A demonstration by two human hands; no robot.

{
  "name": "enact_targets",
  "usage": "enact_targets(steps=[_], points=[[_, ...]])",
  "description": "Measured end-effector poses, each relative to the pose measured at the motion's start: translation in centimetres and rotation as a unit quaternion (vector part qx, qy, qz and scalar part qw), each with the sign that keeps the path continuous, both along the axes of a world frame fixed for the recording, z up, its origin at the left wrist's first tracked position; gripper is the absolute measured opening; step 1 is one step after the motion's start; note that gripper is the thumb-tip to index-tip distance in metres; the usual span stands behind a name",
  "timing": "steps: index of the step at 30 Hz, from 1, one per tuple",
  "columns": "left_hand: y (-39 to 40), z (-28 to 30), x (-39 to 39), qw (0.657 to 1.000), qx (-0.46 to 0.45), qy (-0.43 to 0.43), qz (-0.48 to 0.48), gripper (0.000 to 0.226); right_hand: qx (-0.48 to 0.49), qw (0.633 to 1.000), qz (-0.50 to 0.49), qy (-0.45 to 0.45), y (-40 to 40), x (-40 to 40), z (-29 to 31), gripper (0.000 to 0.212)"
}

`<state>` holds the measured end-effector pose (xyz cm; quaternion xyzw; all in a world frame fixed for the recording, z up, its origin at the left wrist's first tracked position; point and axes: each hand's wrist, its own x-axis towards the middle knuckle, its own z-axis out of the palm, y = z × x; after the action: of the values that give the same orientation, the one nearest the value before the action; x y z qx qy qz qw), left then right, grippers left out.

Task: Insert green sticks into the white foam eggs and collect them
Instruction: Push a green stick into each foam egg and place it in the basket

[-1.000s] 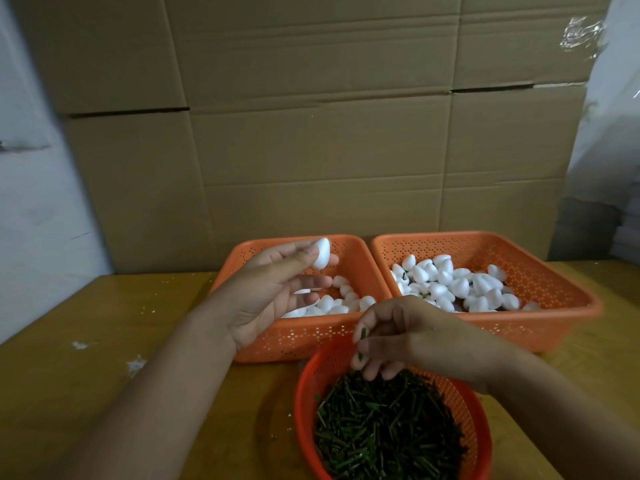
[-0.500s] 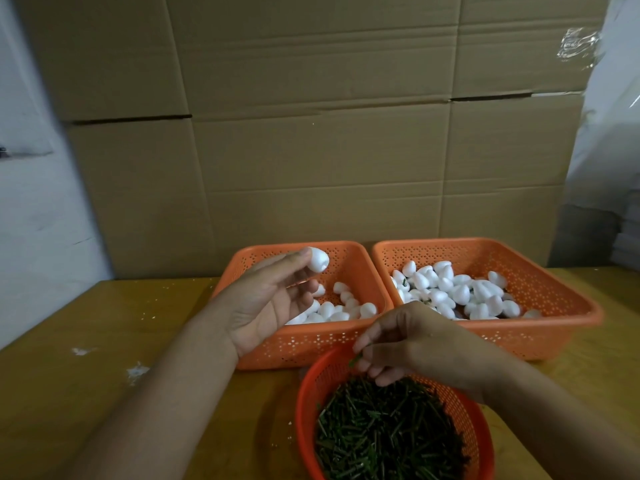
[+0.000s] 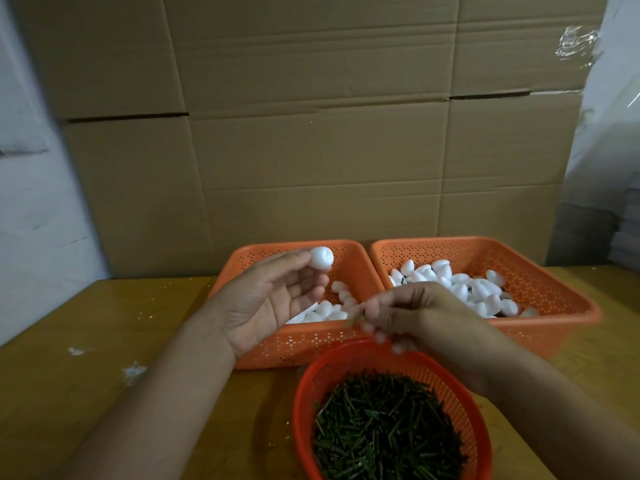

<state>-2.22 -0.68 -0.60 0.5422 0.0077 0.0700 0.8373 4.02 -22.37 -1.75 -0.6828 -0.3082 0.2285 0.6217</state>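
We held a foam egg [image 3: 321, 258] up in our left hand [image 3: 273, 299] while our right hand [image 3: 412, 317] pinched a green stick [image 3: 354, 318].

Our right fingers were blurred, the stick barely visible. Our left palm faced up, the egg at its fingertips, at 11 o'clock from the round basket [image 3: 349, 367] of green sticks [image 3: 384, 431]. Two rectangular baskets, left [image 3: 277, 351] and right [image 3: 540, 268], held white eggs [image 3: 460, 289] on the desk [image 3: 104, 341].
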Motion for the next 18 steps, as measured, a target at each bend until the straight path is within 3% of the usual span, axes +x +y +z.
enact_targets(steps=[3,6,12,18], points=[[-0.3,0.0,-0.1,1.0,0.012,-0.008,-0.003,0.012,0.102,0.992,-0.05,0.053,0.1,0.0,0.4,0.012],[-0.6,0.0,-0.2,0.999,0.034,-0.015,-0.011,0.022,0.171,0.979,-0.09,0.058,0.2,-0.3,0.8,0.012],[-1.2,0.1,-0.6,0.999,0.046,-0.019,-0.016,0.02,0.202,0.968,-0.151,0.0,0.4,-1.1,0.9,0.006],[-1.4,0.3,-0.8,0.998,0.056,-0.019,-0.008,0.022,0.184,0.965,-0.182,-0.04,0.4,-1.2,0.9,0.022]])
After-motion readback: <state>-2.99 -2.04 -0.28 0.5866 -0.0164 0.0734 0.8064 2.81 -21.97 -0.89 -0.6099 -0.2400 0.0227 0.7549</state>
